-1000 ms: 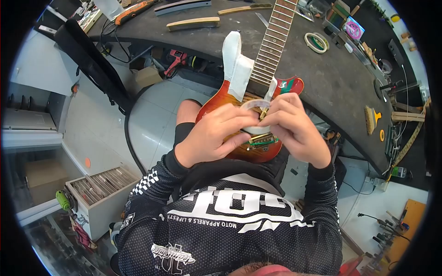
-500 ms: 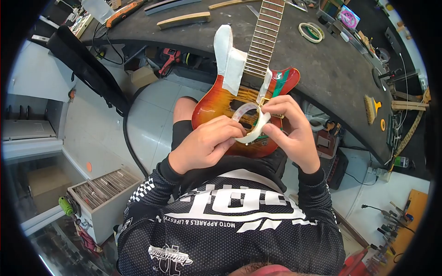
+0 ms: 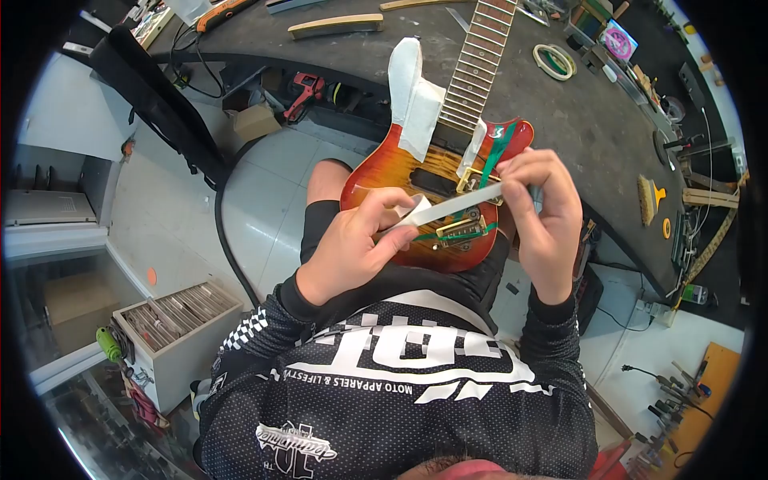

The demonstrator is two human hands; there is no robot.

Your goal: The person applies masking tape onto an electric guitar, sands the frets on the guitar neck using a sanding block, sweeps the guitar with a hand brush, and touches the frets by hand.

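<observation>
A sunburst electric guitar (image 3: 376, 180) rests across the lap, its fretted neck (image 3: 480, 64) lying over the bench edge. White masking tape (image 3: 406, 80) covers the upper horn and the strip beside the neck; green tape (image 3: 500, 144) crosses the other horn. Gold-framed pickups (image 3: 464, 230) hang loose over the body, near an open cavity. My left hand (image 3: 352, 244) is closed round a roll of masking tape (image 3: 416, 210). From it a strip stretches taut to my right hand (image 3: 544, 212), which pinches its free end between thumb and fingers above the guitar.
The dark workbench (image 3: 592, 120) curves around the front, with tape rolls (image 3: 554, 62), a brush (image 3: 650, 198) and a wooden block (image 3: 336, 26) on it. A red power drill (image 3: 304, 92) sits below. A box of flat pieces (image 3: 176, 320) stands at left.
My hands have moved apart, and a length of tape now runs out from the roll. The roll has turned and shifted slightly left. The whole view has shifted a little.
</observation>
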